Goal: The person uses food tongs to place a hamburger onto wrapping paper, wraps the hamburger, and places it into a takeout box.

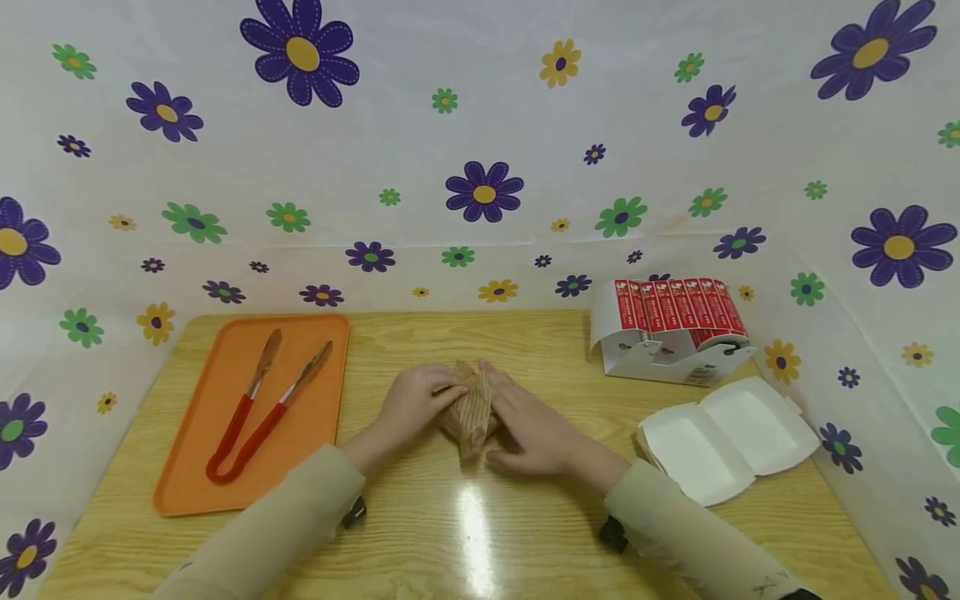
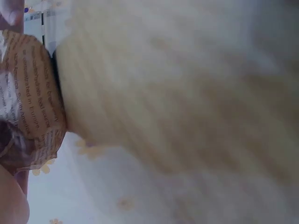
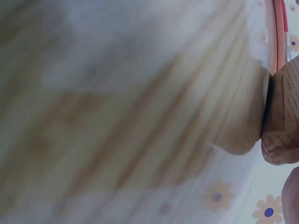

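Note:
A small bundle wrapped in brown printed paper lies on the table between both hands, its paper creased into a ridge along the top. My left hand pinches the paper at the bundle's upper left with curled fingers and thumb. Along the right side, the fingers of my right hand lie fairly straight against the paper, with the thumb spread toward the near end. Lines of print show on the wrapping paper in the left wrist view. At its right edge, the right wrist view catches part of the same paper. What is inside is hidden.
On the left, an orange tray bears metal tongs with red handles. A white dispenser with a roll of red-and-white labels stands at the back right. Nearer, a white clamshell food box lies open. Flowered sheeting surrounds the wooden table.

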A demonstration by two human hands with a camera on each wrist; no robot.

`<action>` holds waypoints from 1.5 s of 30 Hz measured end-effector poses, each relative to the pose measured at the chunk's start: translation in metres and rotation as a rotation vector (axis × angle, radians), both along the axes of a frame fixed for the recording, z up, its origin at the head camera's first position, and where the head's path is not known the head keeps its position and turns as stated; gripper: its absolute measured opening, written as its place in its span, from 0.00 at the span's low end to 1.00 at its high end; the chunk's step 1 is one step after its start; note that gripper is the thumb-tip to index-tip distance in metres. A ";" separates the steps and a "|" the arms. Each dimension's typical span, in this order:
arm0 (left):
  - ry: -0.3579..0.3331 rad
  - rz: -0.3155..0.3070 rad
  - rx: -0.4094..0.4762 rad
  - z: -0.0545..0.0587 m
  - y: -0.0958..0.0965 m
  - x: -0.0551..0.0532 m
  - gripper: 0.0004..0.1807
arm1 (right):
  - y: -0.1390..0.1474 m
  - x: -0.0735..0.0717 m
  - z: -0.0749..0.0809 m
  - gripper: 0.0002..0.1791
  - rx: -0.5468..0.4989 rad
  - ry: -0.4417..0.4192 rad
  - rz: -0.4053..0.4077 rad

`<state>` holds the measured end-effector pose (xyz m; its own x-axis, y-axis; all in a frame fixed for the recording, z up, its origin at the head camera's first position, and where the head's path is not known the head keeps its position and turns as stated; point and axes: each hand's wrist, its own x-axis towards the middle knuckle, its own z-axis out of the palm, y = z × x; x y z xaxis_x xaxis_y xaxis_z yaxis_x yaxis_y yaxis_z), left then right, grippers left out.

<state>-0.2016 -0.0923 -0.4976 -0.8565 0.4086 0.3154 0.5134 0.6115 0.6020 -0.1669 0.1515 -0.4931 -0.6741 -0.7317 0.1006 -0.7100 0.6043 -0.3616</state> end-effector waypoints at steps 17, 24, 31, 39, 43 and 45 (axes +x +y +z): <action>-0.197 -0.163 -0.016 0.012 0.001 -0.024 0.04 | -0.011 0.013 0.024 0.47 -0.028 0.141 -0.110; -0.289 -0.105 -0.018 0.011 0.008 -0.022 0.06 | -0.025 0.022 0.020 0.45 0.075 0.127 -0.209; -0.416 -0.082 0.017 0.012 0.009 -0.021 0.09 | -0.019 0.016 0.007 0.45 0.149 0.105 -0.203; -0.616 -0.012 0.079 0.003 0.001 -0.027 0.12 | -0.013 0.007 0.002 0.45 0.175 0.107 -0.132; -0.651 0.004 0.128 0.002 -0.001 -0.026 0.12 | -0.012 0.005 0.003 0.45 0.196 0.093 -0.121; -0.611 0.015 0.136 0.005 -0.001 -0.022 0.10 | -0.012 0.005 0.003 0.45 0.207 0.092 -0.122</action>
